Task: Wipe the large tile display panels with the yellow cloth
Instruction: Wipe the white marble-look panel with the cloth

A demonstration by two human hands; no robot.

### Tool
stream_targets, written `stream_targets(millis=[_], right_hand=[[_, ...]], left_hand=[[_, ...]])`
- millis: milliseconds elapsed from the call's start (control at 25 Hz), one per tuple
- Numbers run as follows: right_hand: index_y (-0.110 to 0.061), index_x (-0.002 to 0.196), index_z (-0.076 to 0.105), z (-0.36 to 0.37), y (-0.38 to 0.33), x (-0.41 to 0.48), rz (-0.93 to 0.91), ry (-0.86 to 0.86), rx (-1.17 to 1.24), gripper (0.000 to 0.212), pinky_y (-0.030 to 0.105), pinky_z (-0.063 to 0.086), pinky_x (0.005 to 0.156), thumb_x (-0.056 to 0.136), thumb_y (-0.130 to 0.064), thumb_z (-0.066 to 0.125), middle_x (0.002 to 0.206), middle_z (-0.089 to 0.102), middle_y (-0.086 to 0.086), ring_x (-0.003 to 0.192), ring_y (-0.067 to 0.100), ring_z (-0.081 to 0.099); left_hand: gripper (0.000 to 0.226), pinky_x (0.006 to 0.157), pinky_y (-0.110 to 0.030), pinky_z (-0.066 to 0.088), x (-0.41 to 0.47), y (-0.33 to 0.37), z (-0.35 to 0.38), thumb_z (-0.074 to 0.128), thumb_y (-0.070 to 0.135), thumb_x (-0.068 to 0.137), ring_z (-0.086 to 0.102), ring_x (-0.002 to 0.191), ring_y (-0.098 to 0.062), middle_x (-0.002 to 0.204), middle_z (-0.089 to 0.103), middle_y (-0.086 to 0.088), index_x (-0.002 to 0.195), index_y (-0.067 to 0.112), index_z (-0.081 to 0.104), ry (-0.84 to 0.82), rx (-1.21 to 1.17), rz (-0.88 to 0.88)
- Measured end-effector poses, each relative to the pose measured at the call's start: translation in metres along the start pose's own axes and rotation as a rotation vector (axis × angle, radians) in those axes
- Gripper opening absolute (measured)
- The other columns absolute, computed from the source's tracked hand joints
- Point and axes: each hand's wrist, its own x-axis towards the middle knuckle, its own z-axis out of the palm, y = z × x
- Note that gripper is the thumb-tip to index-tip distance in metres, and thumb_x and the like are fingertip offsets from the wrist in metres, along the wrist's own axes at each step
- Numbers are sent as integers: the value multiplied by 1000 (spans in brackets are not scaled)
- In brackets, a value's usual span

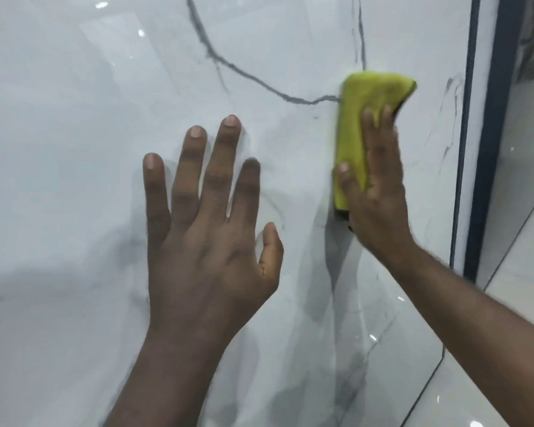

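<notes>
- Flat on the tile panel (74, 118), well left of the cloth: left grip (207, 241), palm to the surface, back of hand twd camera.
- Left grip: all fingers straight and spread apart, thumb out to the right; holds nothing, only touches the glossy tile.
- Right grip (376, 192): up and to the right of the left one, clear gap btwn them, forearm coming in from lower right.
- Right grip lies flat over the yellow cloth (364, 97), fingers straight and close together pointing up, pressing it to the panel; not curled round it. Thumb (342, 167) rests on the cloth's face near its left edge.
- Cloth: folded into a tall pad, sandwiched btwn right grip and tile. Top part sticks out above the fingertips, left strip shows beside the thumb, a dark bit shows at the bottom under the heel of the hand.
- Dark grey vein (228, 64) curves down the tile above the left grip and runs into the cloth's left edge.
- Right of the right grip: panel's edge, then a dark upright frame strip (503, 87); shiny tiled floor (524, 241) beyond.
</notes>
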Motion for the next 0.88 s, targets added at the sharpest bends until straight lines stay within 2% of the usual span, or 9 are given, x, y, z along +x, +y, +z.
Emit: stream_targets(millis=[80, 160, 240, 360, 440, 560, 680, 760, 880], right_hand=[[-18, 167, 29, -13, 37, -4, -383, -181, -101, 62, 57, 12, 132, 112, -27, 55, 177, 11, 13, 165, 36, 5], [-33, 166, 30, -27, 86, -7, -464, -265, -132, 61, 59, 16, 131, 111, -32, 55, 177, 13, 10, 165, 36, 8], [-53, 165, 16, -31, 111, 20, -139, -105, 4, 66, 55, 12, 133, 110, -38, 50, 179, 7, 0, 166, 22, 4], [-46, 168, 16, -28, 94, 81, 372, 143, 217, 67, 45, 8, 134, 107, -44, 46, 179, 2, -11, 165, 12, 3], [-30, 169, 23, -27, 86, 91, 146, 128, 109, 64, 35, 4, 131, 111, -36, 48, 179, 3, -3, 166, 21, 3], [-25, 166, 32, -32, 132, 56, -435, -83, -112, 60, 56, 13, 131, 110, -30, 55, 175, 16, 12, 164, 38, 9], [-48, 166, 18, -39, 171, 74, 64, 84, 44, 62, 50, 7, 133, 110, -57, 42, 179, 6, -3, 166, 19, 2], [-42, 169, 16, -45, 159, 116, 389, 166, 168, 65, 51, 4, 133, 110, -60, 37, 179, 1, -9, 165, 13, -1], [-19, 168, 27, -46, 137, 136, -123, 117, -19, 58, 45, 5, 133, 114, -33, 45, 178, 8, 6, 166, 26, 4]], left_hand=[[58, 135, -62, 6, 21, 24, 18, 60, 33, 100, 22, 166, -37, 178, 28, -13, 152, 8, 59, 1, 7, 9], [58, 136, -61, 5, 37, 42, 32, 60, 33, 100, 23, 166, -36, 178, 29, -12, 151, 7, 60, 3, 37, -2], [58, 136, -60, 5, 52, 56, 45, 61, 33, 99, 23, 166, -35, 178, 30, -11, 151, 7, 60, 8, 60, -9], [57, 136, -60, 5, 77, 84, 62, 60, 32, 98, 24, 166, -35, 177, 32, -10, 151, 9, 62, 24, 47, -16], [56, 136, -60, 7, 93, 99, 76, 60, 32, 99, 27, 165, -35, 176, 34, -10, 151, 9, 63, 21, 28, 1], [58, 136, -59, 13, 100, 112, 94, 56, 35, 104, 31, 164, -34, 175, 36, -12, 156, 8, 58, 3, 59, 53], [68, 134, -58, 18, 91, 113, 107, 51, 40, 109, 30, 164, -35, 177, 30, -15, 165, 3, 42, -23, 207, 134], [70, 133, -59, 20, 90, 113, 109, 50, 41, 109, 28, 164, -36, 177, 29, -17, 167, 2, 38, -21, 226, 146], [72, 132, -61, 22, 87, 116, 110, 50, 42, 110, 25, 163, -37, 177, 28, -19, 167, 1, 36, -13, 267, 151]])
